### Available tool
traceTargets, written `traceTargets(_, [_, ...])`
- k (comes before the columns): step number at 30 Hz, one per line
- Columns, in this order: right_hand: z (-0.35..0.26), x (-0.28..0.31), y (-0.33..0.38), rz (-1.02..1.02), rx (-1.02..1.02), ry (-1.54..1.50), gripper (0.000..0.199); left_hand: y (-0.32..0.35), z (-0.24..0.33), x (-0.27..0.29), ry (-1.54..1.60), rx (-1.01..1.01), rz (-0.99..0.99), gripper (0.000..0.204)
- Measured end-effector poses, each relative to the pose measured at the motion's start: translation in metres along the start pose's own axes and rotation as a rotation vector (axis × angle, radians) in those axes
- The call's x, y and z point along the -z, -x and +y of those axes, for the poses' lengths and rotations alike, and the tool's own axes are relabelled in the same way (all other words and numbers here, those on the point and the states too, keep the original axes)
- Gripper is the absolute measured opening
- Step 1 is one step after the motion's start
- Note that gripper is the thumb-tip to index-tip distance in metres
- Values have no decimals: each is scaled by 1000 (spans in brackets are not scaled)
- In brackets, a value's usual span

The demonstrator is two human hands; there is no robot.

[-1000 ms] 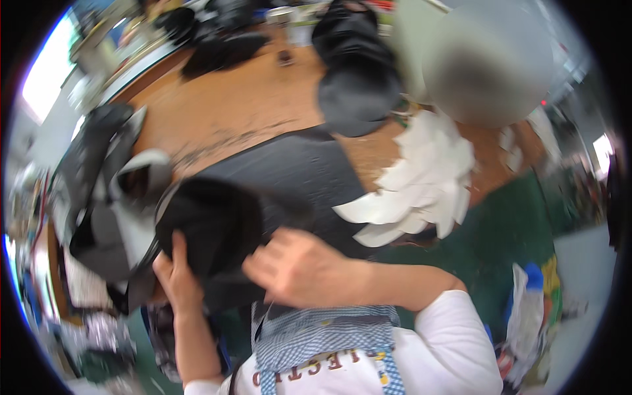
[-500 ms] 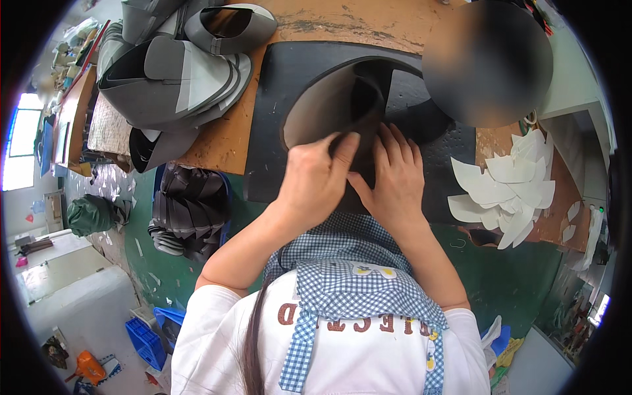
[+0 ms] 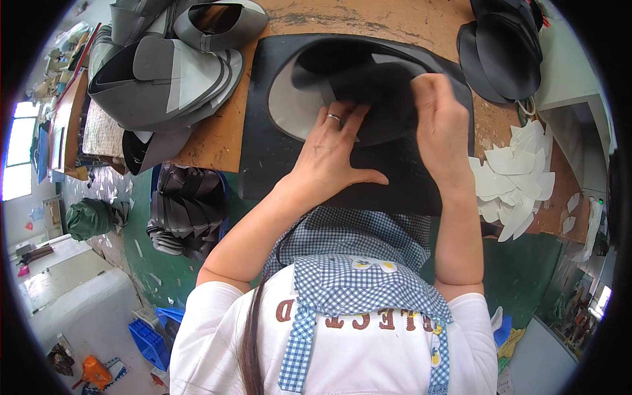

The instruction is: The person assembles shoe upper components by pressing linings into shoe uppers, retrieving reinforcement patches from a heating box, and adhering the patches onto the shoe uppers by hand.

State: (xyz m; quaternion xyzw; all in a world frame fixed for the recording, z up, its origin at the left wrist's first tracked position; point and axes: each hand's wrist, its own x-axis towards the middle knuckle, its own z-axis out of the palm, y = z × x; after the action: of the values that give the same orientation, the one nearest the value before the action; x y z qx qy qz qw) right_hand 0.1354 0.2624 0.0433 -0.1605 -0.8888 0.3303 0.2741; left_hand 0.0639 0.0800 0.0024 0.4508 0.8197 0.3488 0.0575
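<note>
A dark grey shoe upper (image 3: 378, 128) with a pale inner face at its left end (image 3: 289, 99) lies on a black mat (image 3: 408, 181). My left hand (image 3: 332, 148) rests on its near side, fingertips against the surface and thumb stretched out to the right. At the piece's right end, my right hand (image 3: 444, 125) is raised with its fingers pinched together at the dark edge. Motion smears the right fingertips and the part of the upper beside them.
Stacked grey and white uppers (image 3: 138, 85) stand at the table's left. White cut pieces (image 3: 517, 178) lie in a pile on the right, with dark pieces (image 3: 503, 59) behind them. Below the left table edge, a blue-rimmed container (image 3: 227, 227) holds dark pieces (image 3: 187, 204).
My right hand has left the middle of the upper and moved right and up to its end. My left hand has opened out onto the near side. The upper has spread flatter.
</note>
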Motion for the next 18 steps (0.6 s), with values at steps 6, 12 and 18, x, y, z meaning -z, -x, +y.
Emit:
traceTargets(6, [19,-20,56,-371,271,369,73,11,-3,13,328,123,-25,77])
traceTargets(12, [14,-28,62,-365,306,538,82,16,0,6,248,140,645,20])
traceTargets(18, [12,-29,65,-444,295,642,85,11,-32,15,184,313,586,19])
